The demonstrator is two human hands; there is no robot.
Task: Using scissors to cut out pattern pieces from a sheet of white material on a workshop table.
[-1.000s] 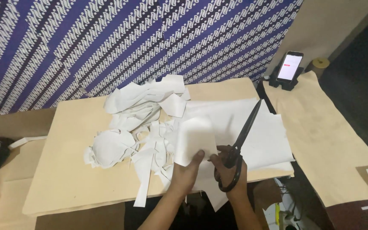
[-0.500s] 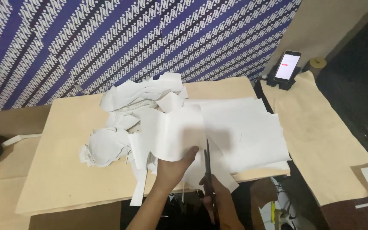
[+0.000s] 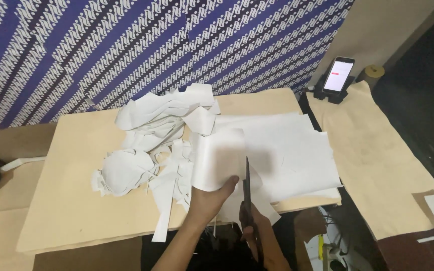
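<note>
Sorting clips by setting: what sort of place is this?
Likely a home craft or pattern-cutting corner: a paper-covered table, heaped white paper offcuts, scissors in the right hand, patterned blue cloth behind.

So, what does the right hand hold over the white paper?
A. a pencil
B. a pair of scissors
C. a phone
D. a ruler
B: the right hand grips dark scissors, blades pointing away over the white sheet that the left hand lifts.
</note>
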